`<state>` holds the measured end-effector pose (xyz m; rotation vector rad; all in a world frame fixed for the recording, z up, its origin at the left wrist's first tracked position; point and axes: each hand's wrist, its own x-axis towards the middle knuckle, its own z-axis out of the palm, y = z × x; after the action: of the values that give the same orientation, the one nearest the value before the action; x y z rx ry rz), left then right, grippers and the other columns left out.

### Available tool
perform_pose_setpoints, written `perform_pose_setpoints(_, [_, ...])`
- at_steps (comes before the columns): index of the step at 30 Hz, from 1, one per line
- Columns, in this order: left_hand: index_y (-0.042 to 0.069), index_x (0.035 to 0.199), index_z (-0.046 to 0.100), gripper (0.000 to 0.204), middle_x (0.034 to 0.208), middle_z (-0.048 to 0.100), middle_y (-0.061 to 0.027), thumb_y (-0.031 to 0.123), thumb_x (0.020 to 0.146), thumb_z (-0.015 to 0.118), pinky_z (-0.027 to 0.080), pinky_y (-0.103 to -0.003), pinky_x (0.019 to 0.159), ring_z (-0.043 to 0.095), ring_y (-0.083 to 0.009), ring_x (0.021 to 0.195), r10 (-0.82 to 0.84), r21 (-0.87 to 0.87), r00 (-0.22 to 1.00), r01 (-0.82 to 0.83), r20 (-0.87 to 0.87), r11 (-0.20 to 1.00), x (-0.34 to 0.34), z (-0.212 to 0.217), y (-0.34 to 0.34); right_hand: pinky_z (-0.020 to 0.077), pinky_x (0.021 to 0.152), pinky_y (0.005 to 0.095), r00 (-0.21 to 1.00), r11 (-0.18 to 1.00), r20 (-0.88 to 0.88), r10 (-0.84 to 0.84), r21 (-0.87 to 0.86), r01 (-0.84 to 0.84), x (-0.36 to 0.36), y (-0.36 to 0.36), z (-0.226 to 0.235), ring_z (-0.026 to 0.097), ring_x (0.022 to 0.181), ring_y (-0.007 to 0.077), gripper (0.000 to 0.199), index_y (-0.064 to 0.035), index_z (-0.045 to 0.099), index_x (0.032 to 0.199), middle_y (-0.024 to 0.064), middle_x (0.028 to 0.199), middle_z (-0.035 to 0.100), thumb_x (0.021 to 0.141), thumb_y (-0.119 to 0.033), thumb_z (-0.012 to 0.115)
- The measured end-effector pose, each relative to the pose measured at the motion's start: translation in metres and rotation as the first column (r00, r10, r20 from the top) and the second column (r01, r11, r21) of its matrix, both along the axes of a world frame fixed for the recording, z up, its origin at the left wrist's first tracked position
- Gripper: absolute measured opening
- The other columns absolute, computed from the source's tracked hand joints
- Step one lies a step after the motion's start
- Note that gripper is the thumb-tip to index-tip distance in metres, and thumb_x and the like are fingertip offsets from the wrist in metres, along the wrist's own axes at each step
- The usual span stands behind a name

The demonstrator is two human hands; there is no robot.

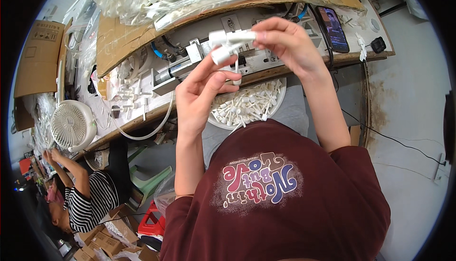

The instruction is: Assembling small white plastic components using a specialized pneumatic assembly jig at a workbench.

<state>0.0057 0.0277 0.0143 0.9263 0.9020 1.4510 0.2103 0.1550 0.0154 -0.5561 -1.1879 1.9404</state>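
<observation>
Each workpiece is white, apparently plastic, and consists of a short cylindrical cap with a slender stem. The workpieces in hand are above the front edge of the workbench (pixel 102 128), before a metal fixture (pixel 164 84).

The right hand (pixel 295 48) is closed in a thumb-and-forefinger pinch on the stem end of the upper workpiece (pixel 230 37), whose cap points left. The left hand (pixel 199 90) has its fingers curled, with a narrow gap between thumb and forefinger, and retains the lower workpiece (pixel 220 56); the exact contact is partly hidden. A third white part (pixel 236 79) hangs upright at the left fingertips; whether it is separate cannot be told.

Count: two caps at the hands; one round white tub (pixel 284 97) below, filled with loose workpieces (pixel 251 104) too numerous to count; one phone (pixel 333 29); one white fan (pixel 71 125); two visible blue tube sections (pixel 156 51).
</observation>
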Motion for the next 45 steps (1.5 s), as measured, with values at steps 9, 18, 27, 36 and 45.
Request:
perform_pose_setpoints(9, [-0.007, 0.112, 0.068, 0.034, 0.109, 0.066, -0.0114, -0.009, 0.079, 0.076, 0.061, -0.032, 0.077, 0.070, -0.0186, 0.090, 0.024, 0.063, 0.987, -0.014, -0.160, 0.998, 0.002, -0.001, -0.011, 0.0561, 0.079, 0.0247, 0.989, 0.984, 0.048, -0.143, -0.096, 0.147, 0.017, -0.019, -0.009, 0.068, 0.086, 0.0143, 0.019, 0.0025, 0.068, 0.107, 0.0100, 0.096, 0.071, 0.089, -0.002, 0.068])
perform_pose_setpoints(18, [0.008, 0.101, 0.076, 0.027, 0.117, 0.072, -0.0016, 0.011, 0.074, 0.081, 0.055, -0.030, 0.069, 0.069, -0.0185, 0.080, 0.509, 0.508, 0.128, -0.037, -0.851, 0.860, 0.022, -0.050, 0.008, 0.0513, 0.078, 0.0218, 0.966, 0.967, 0.076, -0.247, -0.044, 0.251, 0.031, -0.031, -0.009, 0.064, 0.084, 0.0093, 0.019, 0.0021, 0.068, 0.109, 0.0053, 0.093, 0.069, 0.091, -0.005, 0.068])
perform_pose_setpoints(27, [0.011, 0.098, 0.076, 0.023, 0.115, 0.073, 0.0007, 0.014, 0.075, 0.079, 0.053, -0.029, 0.063, 0.065, -0.0193, 0.063, 0.459, 0.459, -0.013, 0.016, -0.888, 0.888, 0.029, -0.044, 0.022, 0.0410, 0.062, 0.0163, 0.946, 0.966, 0.203, -0.254, 0.013, 0.257, 0.042, -0.041, -0.005, 0.053, 0.071, 0.0016, 0.018, -0.0001, 0.069, 0.108, -0.0003, 0.087, 0.067, 0.095, -0.013, 0.067])
perform_pose_setpoints(36, [0.011, 0.098, 0.076, 0.025, 0.113, 0.073, 0.0002, 0.020, 0.075, 0.081, 0.054, -0.029, 0.059, 0.067, -0.0195, 0.061, 0.421, 0.421, 0.020, 0.004, -0.907, 0.907, 0.027, -0.046, 0.023, 0.0346, 0.053, 0.0165, 0.961, 0.991, 0.255, -0.105, -0.048, 0.122, 0.041, -0.040, -0.010, 0.045, 0.061, 0.0020, 0.015, 0.0016, 0.068, 0.104, 0.0038, 0.090, 0.067, 0.096, -0.011, 0.064])
perform_pose_setpoints(45, [0.003, 0.114, 0.072, 0.040, 0.108, 0.073, -0.0120, 0.008, 0.076, 0.083, 0.059, -0.028, 0.072, 0.071, -0.0136, 0.081, 0.086, 0.177, 0.766, 0.036, -0.637, 0.984, 0.028, -0.004, 0.005, 0.0326, 0.052, 0.0163, 0.943, 0.991, 0.323, -0.075, -0.081, 0.107, 0.038, -0.040, -0.011, 0.045, 0.059, 0.0009, 0.017, 0.0005, 0.069, 0.102, 0.0008, 0.084, 0.066, 0.095, -0.014, 0.067])
